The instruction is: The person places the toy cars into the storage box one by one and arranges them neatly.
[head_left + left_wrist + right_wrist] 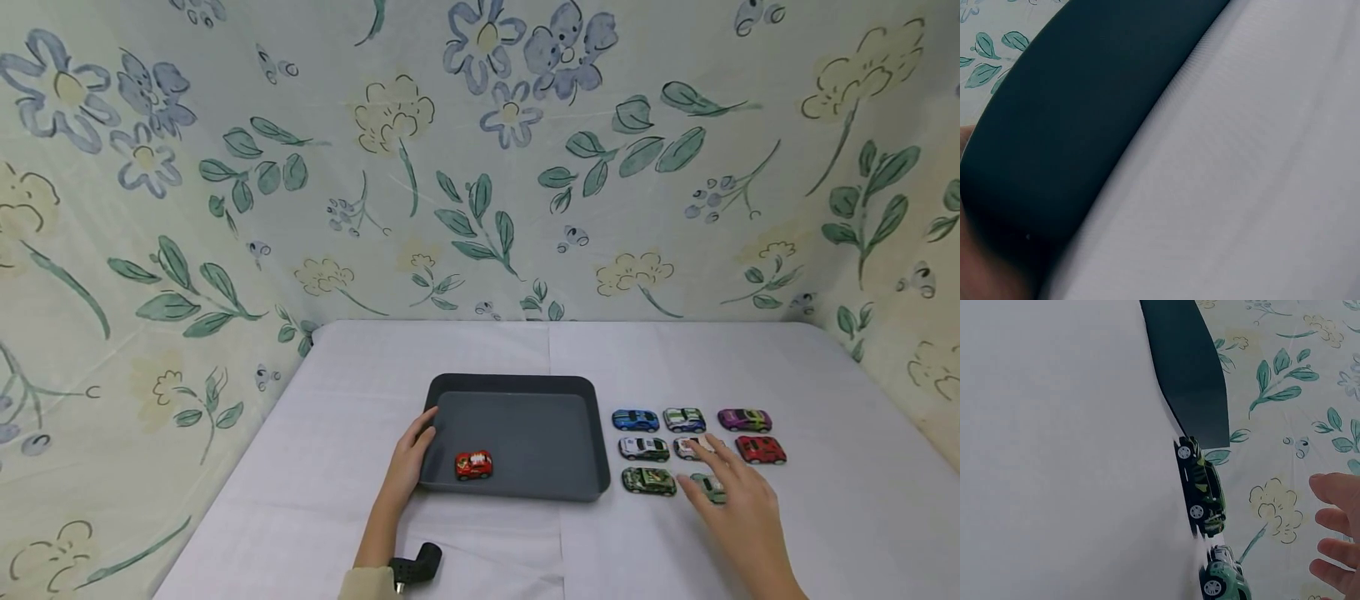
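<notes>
From my remote station I record one shallow rectangular tray [540, 442], dark grey, smooth and matt, round-cornered, at the centre of the table [840, 500], which is spread with creased white cloth. I count nine glossy toy cars. One, a red car with yellow marks [474, 465], sits inside the tray toward eight o'clock. Eight stand on the cloth at the tray's three o'clock, in rows of three, three and two. Far row: blue car [635, 420], white-and-green car [684, 419], purple car [744, 419]. Middle row: white-and-black car [643, 448], white-and-red car [682, 448], partly covered by fingers, and plain red car [761, 450]. Near row: camouflage-green car [648, 481], its silver spoked wheels visible in the right wrist view, and pale green car [705, 483], partly hidden. Of two hands, my left hand [407, 458] grips the tray's wall at nine o'clock. My right hand [738, 500] is released, fingers spread, above the group's four-to-five o'clock side, nearest the white-and-red and pale green cars. At twelve o'clock beyond the table hangs a floral fabric backdrop [480, 287], printed with leaves and blossoms.
</notes>
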The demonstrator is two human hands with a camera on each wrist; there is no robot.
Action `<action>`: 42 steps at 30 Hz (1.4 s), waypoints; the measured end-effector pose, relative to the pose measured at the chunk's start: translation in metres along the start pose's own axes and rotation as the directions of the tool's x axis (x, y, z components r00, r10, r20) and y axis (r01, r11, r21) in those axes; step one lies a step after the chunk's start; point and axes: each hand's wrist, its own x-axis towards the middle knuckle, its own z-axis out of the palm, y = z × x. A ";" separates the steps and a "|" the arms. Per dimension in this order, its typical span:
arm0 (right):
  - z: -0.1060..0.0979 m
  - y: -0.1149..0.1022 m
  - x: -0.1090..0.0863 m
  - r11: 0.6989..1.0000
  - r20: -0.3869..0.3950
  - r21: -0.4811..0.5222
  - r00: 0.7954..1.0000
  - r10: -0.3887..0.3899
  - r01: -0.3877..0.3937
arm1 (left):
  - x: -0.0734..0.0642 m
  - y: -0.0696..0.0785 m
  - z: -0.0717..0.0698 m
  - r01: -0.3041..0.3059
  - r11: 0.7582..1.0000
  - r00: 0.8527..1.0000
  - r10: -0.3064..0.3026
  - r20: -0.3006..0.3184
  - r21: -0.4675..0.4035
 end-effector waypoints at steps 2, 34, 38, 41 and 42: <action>-0.001 0.006 0.002 1.000 -0.014 -0.005 1.000 -0.016 0.016 | 0.000 0.000 0.000 0.001 1.000 1.000 -0.001 -0.001 0.000; -0.018 0.086 0.029 0.996 0.165 -0.085 0.986 0.014 0.000 | -0.001 0.000 0.000 -0.006 1.000 1.000 0.006 -0.012 0.028; -0.017 0.094 0.034 0.996 0.195 -0.091 0.980 0.032 -0.014 | -0.001 0.000 0.000 0.000 1.000 1.000 0.001 -0.012 0.030; -0.015 0.100 0.036 0.996 0.200 -0.087 0.979 0.040 -0.023 | 0.000 0.001 0.000 0.007 1.000 1.000 -0.007 -0.012 0.021; -0.014 0.102 0.037 0.996 0.203 -0.080 0.978 0.045 -0.029 | 0.000 0.001 0.001 0.005 1.000 1.000 -0.005 -0.010 0.021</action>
